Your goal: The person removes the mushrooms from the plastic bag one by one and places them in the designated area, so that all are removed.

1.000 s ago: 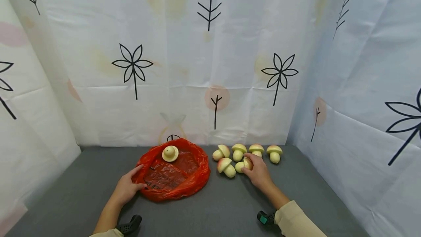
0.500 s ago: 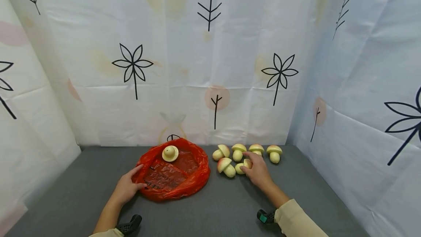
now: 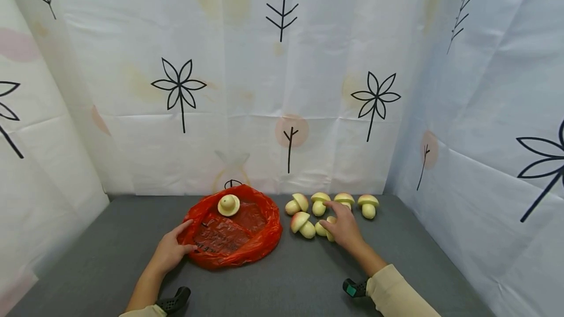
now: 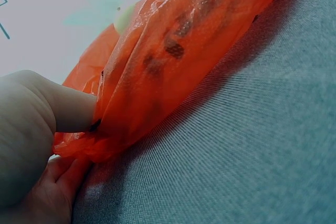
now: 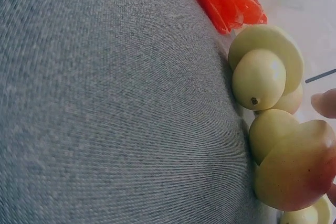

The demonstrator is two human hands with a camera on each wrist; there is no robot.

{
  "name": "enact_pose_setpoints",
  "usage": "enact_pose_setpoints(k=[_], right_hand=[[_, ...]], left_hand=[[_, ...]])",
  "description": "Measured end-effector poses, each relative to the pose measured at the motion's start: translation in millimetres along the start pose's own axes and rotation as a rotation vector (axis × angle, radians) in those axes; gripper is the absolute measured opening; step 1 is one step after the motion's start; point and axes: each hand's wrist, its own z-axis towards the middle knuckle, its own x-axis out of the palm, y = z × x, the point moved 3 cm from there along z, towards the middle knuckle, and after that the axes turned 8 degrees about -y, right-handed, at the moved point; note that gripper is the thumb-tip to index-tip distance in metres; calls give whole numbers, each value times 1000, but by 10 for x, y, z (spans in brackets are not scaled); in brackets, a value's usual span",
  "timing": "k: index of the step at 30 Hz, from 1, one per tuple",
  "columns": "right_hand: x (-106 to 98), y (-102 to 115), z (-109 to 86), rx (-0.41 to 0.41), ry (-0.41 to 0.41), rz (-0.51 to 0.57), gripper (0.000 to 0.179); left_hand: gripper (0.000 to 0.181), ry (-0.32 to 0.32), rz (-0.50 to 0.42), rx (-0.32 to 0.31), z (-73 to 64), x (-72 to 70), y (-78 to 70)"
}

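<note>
My left hand [image 3: 169, 252] pinches the near left rim of a red plastic bag [image 3: 260, 246], thumb inside and fingers outside, as the left wrist view shows. Inside the bag lies one toy mushroom [image 3: 228, 204], yellowish with its stem up. Over on the right, my right hand [image 3: 346, 228] reaches above a toy mushroom [image 5: 296, 169] lying on its side. Its thumb and index finger are spread; in the right wrist view one fingertip [image 5: 324, 103] stands apart from the cap, another is partly hidden behind it. The hand covers part of this mushroom in the head view.
Several more toy mushrooms lie close by: one to the left [image 3: 302, 225], others in a back row ending with a mushroom [image 3: 367, 206] at far right. The grey tabletop [image 3: 264, 292] meets a patterned white curtain [image 3: 260, 150] behind and at the sides.
The right thumb has shifted slightly up and away, and the cap of the mushroom beneath it has swung toward the near side. The left hand and the bag stay in place.
</note>
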Motion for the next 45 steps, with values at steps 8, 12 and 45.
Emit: enact_pose_setpoints(k=[8, 12, 45], right_hand=[[-7, 36, 11, 2, -7, 5, 50], [-10, 107, 56, -7, -13, 17, 49], [887, 1038, 391, -290, 74, 49, 43]], left_hand=[[75, -1, 8, -9, 3, -2, -6], [75, 1, 8, -10, -1, -3, -8], [75, -4, -3, -4, -16, -2, -16]])
